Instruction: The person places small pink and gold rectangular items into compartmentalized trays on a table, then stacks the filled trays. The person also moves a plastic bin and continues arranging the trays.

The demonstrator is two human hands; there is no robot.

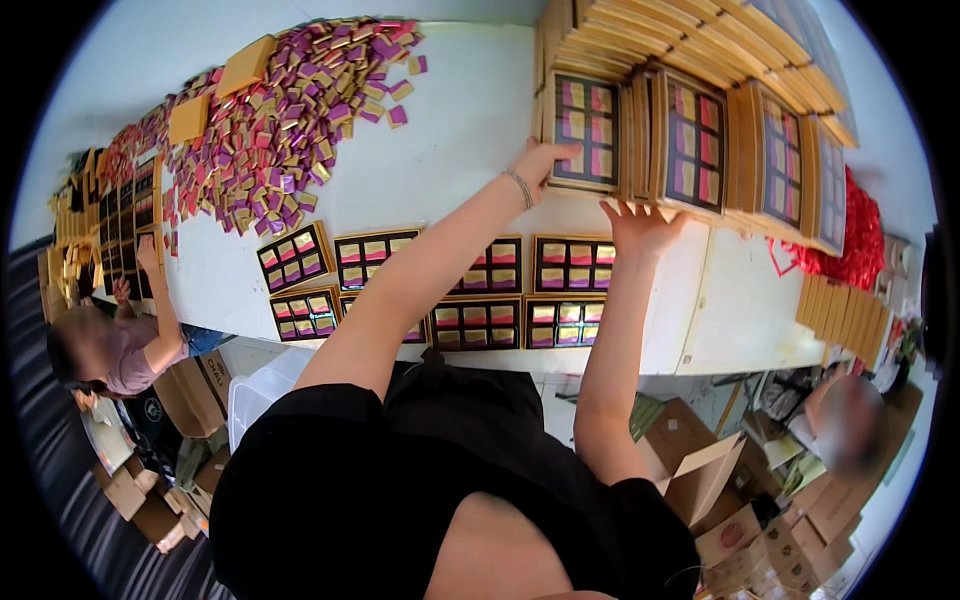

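My left hand (546, 163), with a bracelet at its wrist, grips the near left corner of a gold-edged box (587, 130) on top of a stack. Its thumb lies over the box's top; the other fingers are partly hidden at the side. My right hand (643, 230) touches the front of the stacks with its fingers spread, close below a second windowed box (694, 145). Between my arms and to their left, two rows of filled boxes (476, 323) lie flat, each showing pink, gold and purple wrapped pieces in black compartments. My left forearm covers part of these rows.
A heap of small wrapped pieces (290, 120) spreads over the white table (470, 100) at far left, with gold lids (247, 66) on it. Red shredded filler (860, 225) lies at right. Another person (150, 345) works at left; one more (845, 425) is at right near cardboard cartons (705, 475).
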